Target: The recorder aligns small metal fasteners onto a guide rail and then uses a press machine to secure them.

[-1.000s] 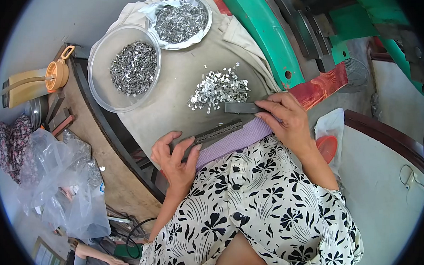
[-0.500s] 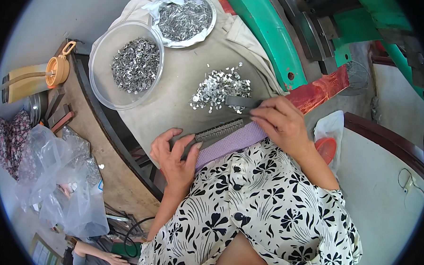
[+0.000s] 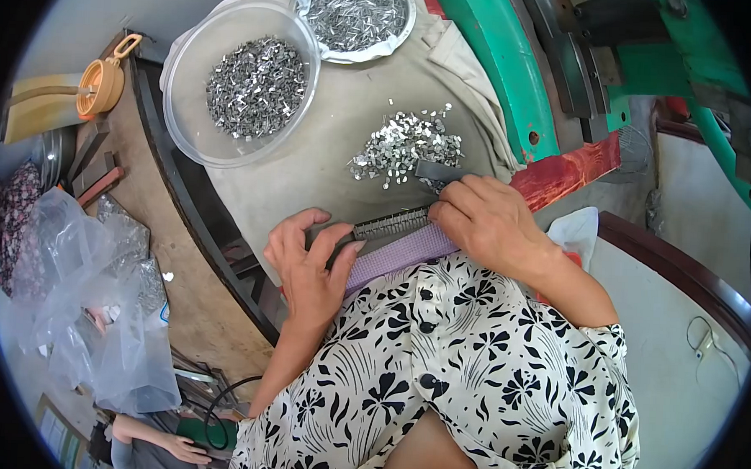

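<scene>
A narrow dark metal strip point(image 3: 393, 224) with a row of slots and small bright parts along it lies in front of me. My left hand point(image 3: 309, 263) grips its left end between thumb and forefinger, the other fingers spread. Bent fingers of my right hand point(image 3: 491, 225) press together over the strip's right end; what lies under the fingertips is hidden. A flat dark grey bar point(image 3: 437, 172) rests just beyond my right knuckles, at the edge of a pile of small shiny metal discs point(image 3: 396, 143). Under the strip, on my side, runs a lilac woven band point(image 3: 400, 256).
Farther off stand a clear round tub point(image 3: 177, 108) of small metal pieces and a lined bowl point(image 3: 360, 20) of metal pins, on a beige cloth point(image 3: 329, 149). Green machinery point(image 3: 516, 81) rises at right. Plastic bags point(image 3: 120, 332) hang left; another person's arm point(image 3: 161, 439) shows lower left.
The right hand has moved from the gap near the dark bar onto the strip's right end, its fingers drawn closer together. My left hand stays at the left end. The whole view has shifted slightly.
</scene>
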`<state>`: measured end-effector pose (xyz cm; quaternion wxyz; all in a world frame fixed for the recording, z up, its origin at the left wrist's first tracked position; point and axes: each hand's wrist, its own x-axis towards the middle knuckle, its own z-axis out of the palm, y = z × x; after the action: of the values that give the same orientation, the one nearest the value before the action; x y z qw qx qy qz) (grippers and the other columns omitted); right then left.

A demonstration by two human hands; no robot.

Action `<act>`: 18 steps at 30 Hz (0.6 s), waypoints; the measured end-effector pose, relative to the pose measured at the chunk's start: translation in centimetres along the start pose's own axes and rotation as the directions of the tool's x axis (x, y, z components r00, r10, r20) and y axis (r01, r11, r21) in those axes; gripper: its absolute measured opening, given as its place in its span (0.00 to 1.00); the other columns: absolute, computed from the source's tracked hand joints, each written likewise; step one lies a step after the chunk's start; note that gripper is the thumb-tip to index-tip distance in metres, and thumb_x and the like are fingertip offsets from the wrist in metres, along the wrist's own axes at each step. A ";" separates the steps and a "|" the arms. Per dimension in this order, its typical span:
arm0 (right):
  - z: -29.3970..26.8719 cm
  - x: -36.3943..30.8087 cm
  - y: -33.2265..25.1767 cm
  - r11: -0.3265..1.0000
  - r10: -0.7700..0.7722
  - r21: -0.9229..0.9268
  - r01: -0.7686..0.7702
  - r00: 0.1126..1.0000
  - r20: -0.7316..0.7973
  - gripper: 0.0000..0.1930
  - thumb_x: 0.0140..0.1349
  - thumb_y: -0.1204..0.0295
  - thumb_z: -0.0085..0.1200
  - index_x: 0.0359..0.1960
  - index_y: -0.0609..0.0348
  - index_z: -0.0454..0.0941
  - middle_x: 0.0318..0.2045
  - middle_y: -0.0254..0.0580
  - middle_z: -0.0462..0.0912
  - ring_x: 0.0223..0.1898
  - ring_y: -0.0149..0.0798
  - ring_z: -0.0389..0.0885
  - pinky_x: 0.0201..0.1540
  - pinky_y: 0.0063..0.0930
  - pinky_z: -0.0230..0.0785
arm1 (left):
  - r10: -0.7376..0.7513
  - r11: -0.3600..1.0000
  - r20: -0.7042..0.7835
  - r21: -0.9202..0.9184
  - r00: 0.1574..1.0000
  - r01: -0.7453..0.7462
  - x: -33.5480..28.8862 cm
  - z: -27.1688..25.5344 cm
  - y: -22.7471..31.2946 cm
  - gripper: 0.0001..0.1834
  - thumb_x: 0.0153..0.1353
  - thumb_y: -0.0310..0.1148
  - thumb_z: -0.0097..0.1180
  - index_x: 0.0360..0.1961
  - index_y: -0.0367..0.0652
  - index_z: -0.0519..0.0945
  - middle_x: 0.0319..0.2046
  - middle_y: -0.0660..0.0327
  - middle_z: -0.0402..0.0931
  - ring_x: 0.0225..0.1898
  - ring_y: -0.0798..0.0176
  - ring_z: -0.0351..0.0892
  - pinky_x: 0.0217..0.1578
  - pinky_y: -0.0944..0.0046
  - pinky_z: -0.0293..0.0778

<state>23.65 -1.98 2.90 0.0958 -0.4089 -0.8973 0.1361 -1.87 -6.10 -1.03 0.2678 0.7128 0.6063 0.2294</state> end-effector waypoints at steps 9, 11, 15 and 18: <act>0.1 1.5 0.8 0.956 0.139 0.274 -0.106 0.985 -0.104 0.08 0.51 0.76 0.66 0.31 0.58 0.79 0.31 0.40 0.77 0.34 0.45 0.78 0.35 0.37 0.71 | 0.038 0.999 -0.005 0.020 0.999 -0.038 -0.2 -0.7 -1.0 0.14 0.48 0.35 0.71 0.38 0.50 0.85 0.47 0.62 0.74 0.52 0.54 0.69 0.53 0.56 0.58; 0.9 2.2 1.1 0.965 0.146 0.233 -0.120 0.985 -0.097 0.07 0.50 0.77 0.65 0.31 0.58 0.80 0.30 0.39 0.76 0.33 0.45 0.77 0.35 0.37 0.71 | 0.030 1.000 -0.001 0.007 1.000 -0.030 -0.3 -0.8 -1.2 0.15 0.48 0.34 0.72 0.38 0.49 0.85 0.47 0.60 0.74 0.52 0.53 0.68 0.54 0.55 0.59; 0.8 3.1 1.7 0.977 0.116 0.183 -0.107 0.993 -0.037 0.08 0.49 0.76 0.66 0.30 0.57 0.81 0.30 0.36 0.75 0.33 0.43 0.76 0.35 0.35 0.70 | 0.026 1.000 0.006 -0.014 1.000 -0.026 -0.3 -0.9 -1.3 0.15 0.47 0.33 0.72 0.38 0.47 0.85 0.47 0.59 0.75 0.52 0.53 0.68 0.54 0.55 0.60; 0.1 3.5 2.4 0.983 0.029 0.183 -0.028 1.000 -0.001 0.09 0.46 0.76 0.67 0.30 0.55 0.82 0.32 0.33 0.75 0.35 0.41 0.74 0.36 0.34 0.69 | 0.029 0.999 -0.001 -0.015 1.000 -0.029 -0.4 -0.9 -1.4 0.15 0.47 0.33 0.71 0.38 0.47 0.85 0.47 0.59 0.75 0.52 0.53 0.68 0.54 0.55 0.60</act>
<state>23.03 2.18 2.22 0.1327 -0.4114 -0.8749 0.2186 -3.58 -6.21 -1.30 0.2694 0.7193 0.5944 0.2382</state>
